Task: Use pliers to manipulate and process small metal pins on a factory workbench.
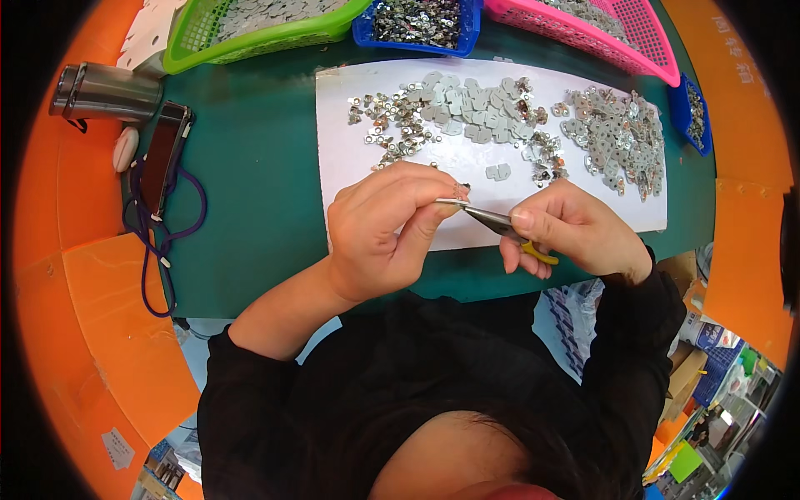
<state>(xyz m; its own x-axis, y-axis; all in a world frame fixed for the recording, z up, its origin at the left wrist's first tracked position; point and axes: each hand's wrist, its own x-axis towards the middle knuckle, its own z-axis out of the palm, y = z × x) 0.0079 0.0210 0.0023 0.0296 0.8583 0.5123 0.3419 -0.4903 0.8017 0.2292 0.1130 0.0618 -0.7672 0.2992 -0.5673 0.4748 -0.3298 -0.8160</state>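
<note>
My left hand (pixel 387 221) is closed in a pinch on a small flat grey metal plate (pixel 451 202), held above the near edge of a white board (pixel 358 187). My right hand (pixel 575 225) grips a pair of small pliers (pixel 492 220) with yellow handles. The pliers' tips meet the plate at my left fingertips; whether the jaws are closed on it is too small to tell. Beyond my hands lie a pile of flat grey plates (pixel 479 108), small shiny metal fittings (pixel 400 121) and, at the right, a heap of plates with fittings (pixel 617 133). Two loose plates (pixel 498 172) lie nearer.
Along the far edge stand a green basket (pixel 267 50), a blue bin (pixel 417 48) and a pink basket (pixel 583 46). A small blue tray (pixel 704 137) sits at the right. A steel flask (pixel 108 92) and a phone (pixel 162 158) with a cord lie left on the green table (pixel 250 192).
</note>
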